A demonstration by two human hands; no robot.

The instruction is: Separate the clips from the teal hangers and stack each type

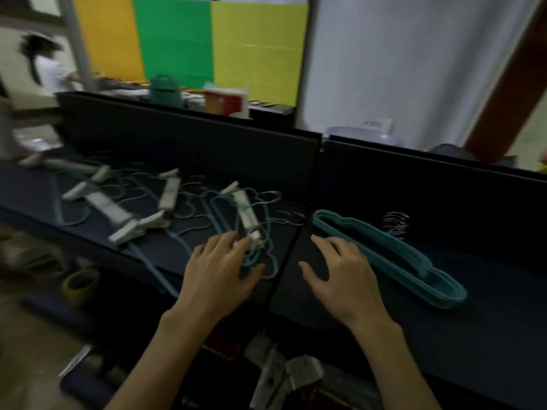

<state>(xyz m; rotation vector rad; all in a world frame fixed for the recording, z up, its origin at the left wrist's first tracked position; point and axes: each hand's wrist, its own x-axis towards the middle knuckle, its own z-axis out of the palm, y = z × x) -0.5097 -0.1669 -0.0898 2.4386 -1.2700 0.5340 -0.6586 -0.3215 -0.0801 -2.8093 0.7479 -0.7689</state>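
A dark worktop (444, 306) runs below a black partition (207, 137), with orange, green and yellow panels (192, 39) behind. The left hand (217, 272), grip spread, rests on tangled teal hangers (254, 232) carrying white clips (247, 216). The right hand (340, 270), fingers spread, touches the stacked hangers (414, 261).

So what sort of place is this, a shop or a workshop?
Probably a workroom or sorting station, not a shop: a dark worktable with divider panels, a neat stack of teal hangers, and another person working nearby.
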